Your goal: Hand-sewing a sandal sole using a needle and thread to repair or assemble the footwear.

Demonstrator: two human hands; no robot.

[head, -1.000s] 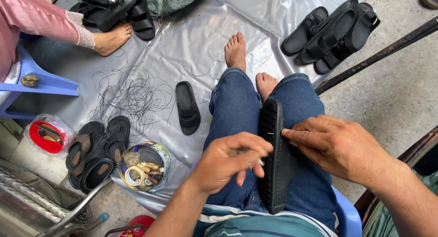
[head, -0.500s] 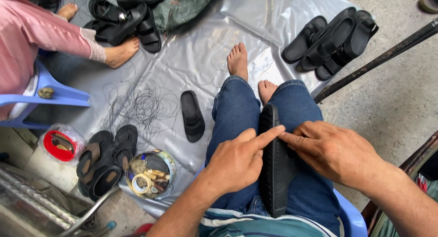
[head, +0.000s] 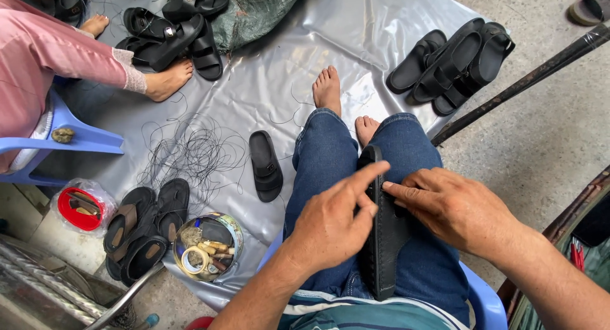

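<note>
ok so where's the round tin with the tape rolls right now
In the head view the round tin sits low on the left, on the grey plastic sheet, just right of a pile of black sandals and left of the person's left hand.

Beside my feet lie a lone black sandal (head: 265,165), tangled thread (head: 190,152), and a tin of oddments (head: 208,246) on grey sheeting (head: 356,37)
</note>
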